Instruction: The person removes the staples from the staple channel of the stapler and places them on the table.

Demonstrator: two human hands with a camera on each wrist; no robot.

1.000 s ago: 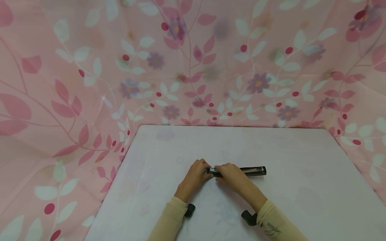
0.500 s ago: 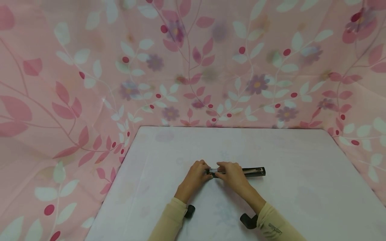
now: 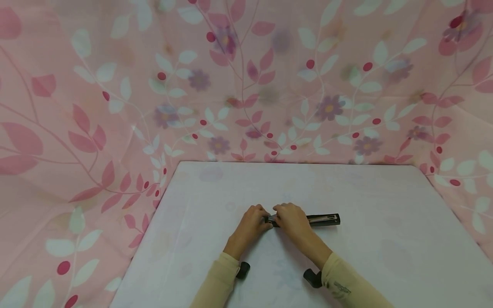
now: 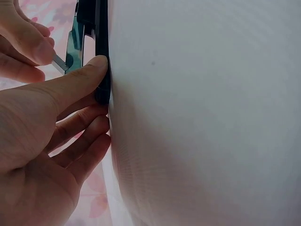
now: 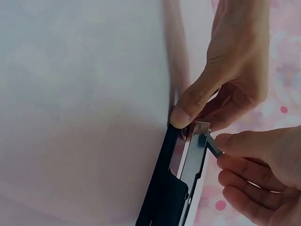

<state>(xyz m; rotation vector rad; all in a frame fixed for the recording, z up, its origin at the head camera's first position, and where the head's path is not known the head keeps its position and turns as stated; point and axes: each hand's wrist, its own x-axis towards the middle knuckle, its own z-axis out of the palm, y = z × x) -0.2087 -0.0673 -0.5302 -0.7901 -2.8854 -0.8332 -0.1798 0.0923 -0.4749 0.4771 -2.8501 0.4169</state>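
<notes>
A black stapler (image 3: 325,220) lies lengthwise on the white table, its top cover swung back and its metal magazine (image 5: 192,157) exposed. My left hand (image 3: 249,224) grips the base at the stapler's left end, thumb on the black tip in the left wrist view. Over the magazine, my right hand (image 3: 293,220) pinches a short grey strip (image 5: 215,146), which looks like a row of staples, between thumb and forefinger. That strip slants against the magazine's end in the right wrist view. In the head view, my right hand hides the stapler's middle.
The white tabletop (image 3: 366,256) spreads around the stapler. Pink floral cloth (image 3: 246,85) hangs behind it and along both sides. Black wrist cameras, left (image 3: 243,270) and right (image 3: 313,278), stick out inward from the sleeves.
The right hand's fingers lifted and spread half a second ago, showing the magazine; now they are drawn together over it again, slightly left. The left hand and stapler stay in place.
</notes>
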